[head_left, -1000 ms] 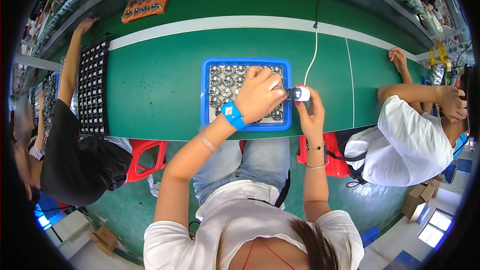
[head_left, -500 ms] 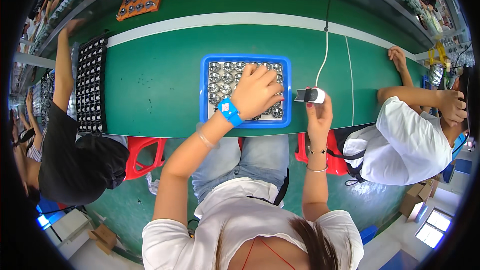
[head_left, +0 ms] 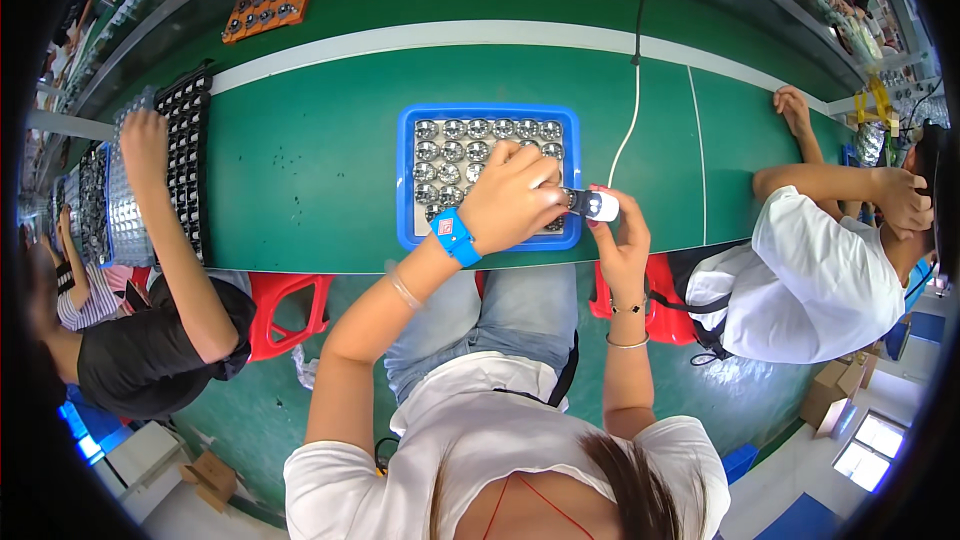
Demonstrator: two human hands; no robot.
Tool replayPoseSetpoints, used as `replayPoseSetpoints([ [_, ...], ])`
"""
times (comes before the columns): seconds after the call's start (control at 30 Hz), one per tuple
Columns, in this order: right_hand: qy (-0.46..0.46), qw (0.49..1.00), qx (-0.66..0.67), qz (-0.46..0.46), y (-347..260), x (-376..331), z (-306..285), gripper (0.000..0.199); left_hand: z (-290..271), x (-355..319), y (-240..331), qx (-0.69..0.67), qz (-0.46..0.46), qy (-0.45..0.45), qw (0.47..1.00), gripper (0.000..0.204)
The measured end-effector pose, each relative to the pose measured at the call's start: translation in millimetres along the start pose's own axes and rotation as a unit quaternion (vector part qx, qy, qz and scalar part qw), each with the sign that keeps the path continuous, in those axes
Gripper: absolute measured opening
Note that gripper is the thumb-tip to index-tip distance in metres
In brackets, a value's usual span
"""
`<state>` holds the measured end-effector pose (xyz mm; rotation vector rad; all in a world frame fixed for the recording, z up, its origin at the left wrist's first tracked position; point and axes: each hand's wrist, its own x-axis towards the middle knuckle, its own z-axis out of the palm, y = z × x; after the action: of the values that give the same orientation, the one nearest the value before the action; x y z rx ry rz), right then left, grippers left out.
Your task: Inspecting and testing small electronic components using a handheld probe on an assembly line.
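In my right hand (head_left: pixel 625 240) is a small white-and-black corded device (head_left: pixel 603 206), gripped between thumb and fingers. Its dark end meets the fingertips of my left hand (head_left: pixel 515 195). That hand is closed over the right part of a blue tray (head_left: pixel 404 175); whatever its fingers pinch is hidden, though a bright glint shows there. Rows of shiny round silver parts (head_left: pixel 452 151) lie in the tray on a pale liner, some covered by my left hand and wrist.
A cable (head_left: pixel 630 130) runs from the device to the bench's far side. Black racks (head_left: pixel 183 160) stand at left, beside a co-worker's raised arm (head_left: pixel 180 220). An orange board (head_left: pixel 272 0) with round parts lies at the back. Another co-worker (head_left: pixel 820 270) sits at right.
My right hand has brought the device left to my left hand's fingertips. My left hand has drawn its fingers together over the tray. The co-worker at left has lowered an arm toward the racks.
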<state>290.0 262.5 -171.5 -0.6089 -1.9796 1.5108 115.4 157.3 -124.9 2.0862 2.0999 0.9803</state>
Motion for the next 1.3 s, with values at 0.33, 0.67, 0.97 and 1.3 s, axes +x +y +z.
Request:
replayPoseSetpoints([
  [0.33, 0.100, 0.980, 0.158, 0.061, -1.8, -10.3, -9.4, 0.036, 6.7, -7.3, 4.1, 0.035, -0.028, -0.023, 0.999, 0.015],
  [0.67, -0.012, 0.999, 0.020, 0.030, -9.3, -19.9, -9.5, 0.034, 9.5, -18.7, 20.2, -0.006, -0.024, 0.004, 1.000, 0.016],
  [0.97, 0.054, 0.986, 0.131, 0.087, -6.3, -26.3, -6.4, 0.033, 6.3, -18.6, 22.5, 0.001, -0.030, -0.015, 0.999, 0.015],
  [1.3, 0.064, 0.984, 0.146, 0.074, -8.3, -23.4, -12.2, 0.036, -5.4, -32.0, 18.0, 0.022, -0.109, 0.017, 0.994, 0.021],
])
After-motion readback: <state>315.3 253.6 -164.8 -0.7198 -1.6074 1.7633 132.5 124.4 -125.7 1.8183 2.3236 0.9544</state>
